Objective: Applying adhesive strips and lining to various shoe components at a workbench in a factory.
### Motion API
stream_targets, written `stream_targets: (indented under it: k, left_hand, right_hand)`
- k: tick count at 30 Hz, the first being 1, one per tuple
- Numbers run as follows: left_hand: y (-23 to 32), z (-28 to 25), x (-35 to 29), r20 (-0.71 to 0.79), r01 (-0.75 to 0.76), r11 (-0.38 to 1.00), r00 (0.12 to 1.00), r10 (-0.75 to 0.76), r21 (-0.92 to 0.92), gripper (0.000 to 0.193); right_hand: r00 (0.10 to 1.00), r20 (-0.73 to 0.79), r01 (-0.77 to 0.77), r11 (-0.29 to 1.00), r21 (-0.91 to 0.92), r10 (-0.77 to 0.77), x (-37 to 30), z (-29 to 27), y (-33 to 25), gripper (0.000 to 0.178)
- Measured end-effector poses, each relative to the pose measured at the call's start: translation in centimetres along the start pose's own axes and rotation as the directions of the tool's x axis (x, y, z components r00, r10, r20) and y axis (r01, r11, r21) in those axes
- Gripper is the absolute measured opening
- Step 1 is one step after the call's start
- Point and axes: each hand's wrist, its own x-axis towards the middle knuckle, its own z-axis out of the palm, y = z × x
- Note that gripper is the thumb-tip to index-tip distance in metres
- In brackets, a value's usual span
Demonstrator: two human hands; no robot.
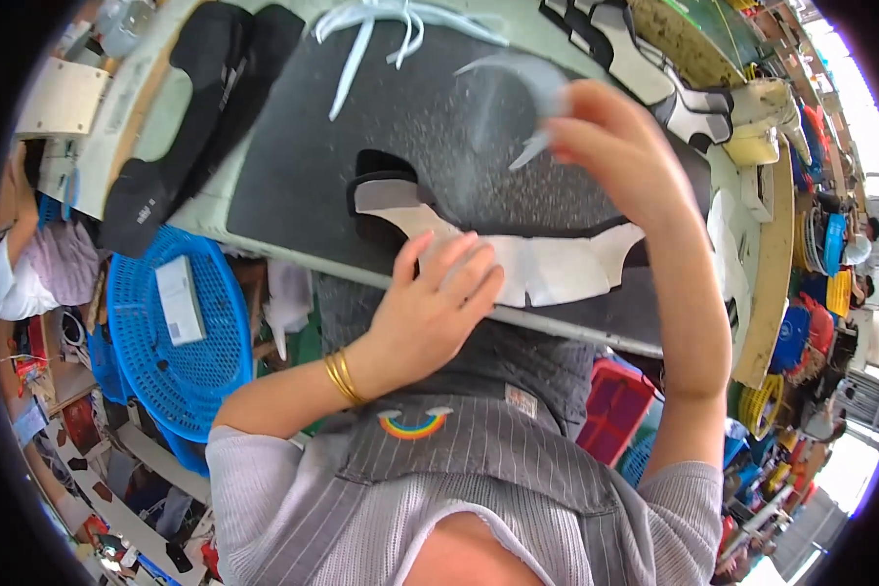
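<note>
Cluttered workshop around us; pale table (208, 200) ahead. Far left, below table edge: blue basket (119, 293) with white box (179, 301) inside. Next, black padded pieces (200, 103) on table. Dark mat (293, 166), pale strips (362, 44) at far edge. Our left hand (439, 303), fingers spread, rests flat on long white-and-black piece (557, 269), lying along mat's near side. Our right hand (620, 156), raised, motion-blurred, pinches pale curved strip (529, 70). Beyond, more black-and-white pieces (635, 63).
</note>
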Motion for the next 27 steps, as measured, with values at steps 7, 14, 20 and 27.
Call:
stream_targets:
  k: [7, 14, 20, 27]
  left_hand:
    - [0.9, -0.2, -0.3, -0.065, -0.03, 0.978, 0.998, 0.017, -0.207, 0.048]
    - [-2.0, 0.8, -0.7, -0.148, -0.003, 0.99, 0.989, -0.018, -0.143, 0.039]
    - [-2.8, 1.1, -0.5, -0.16, 0.003, 0.96, 0.986, -0.05, -0.281, 0.04]
    - [-3.7, 1.3, -0.6, -0.185, -0.002, 0.952, 0.981, -0.057, -0.305, 0.049]
  right_hand:
    - [0.937, -0.242, 0.345, 0.772, 0.534, -0.251, -13.3, 1.6, 2.9, 0.015]
    - [0.931, -0.361, 0.065, 0.998, 0.017, -0.054, -11.1, 9.7, 6.4, 0.009]
    - [0.915, -0.396, 0.04, 0.994, -0.101, -0.077, -10.8, 10.9, 6.5, 0.013]
    - [0.9, -0.42, 0.041, 0.982, -0.184, -0.116, -9.9, 11.0, 6.5, 0.013]
